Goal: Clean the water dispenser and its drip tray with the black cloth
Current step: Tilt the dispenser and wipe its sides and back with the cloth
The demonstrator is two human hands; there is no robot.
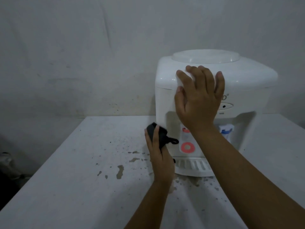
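Stained white table [82, 187]; left hand [159, 156] grips black cloth [156, 133] against dispenser [247, 80]; right hand [198, 103] spread; drip tray [189, 166] seemingly empty.

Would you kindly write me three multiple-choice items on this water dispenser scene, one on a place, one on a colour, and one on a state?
1. Where does the right hand rest?
A. On the dispenser's upper front
B. Flat on the table
C. In the drip tray

2. What colour is the cloth that the left hand holds?
A. White
B. Black
C. Red

3. What is the state of the table near the dispenser?
A. Covered by a mat
B. Spotless and dry
C. Marked with dark spots and blotches

Answers:
1. A, since the spread fingers lie on the white body below the top cap, above the taps.
2. B, since the bunched cloth against the dispenser's left front edge is black.
3. C, since specks and blotches lie left of and before the drip tray.
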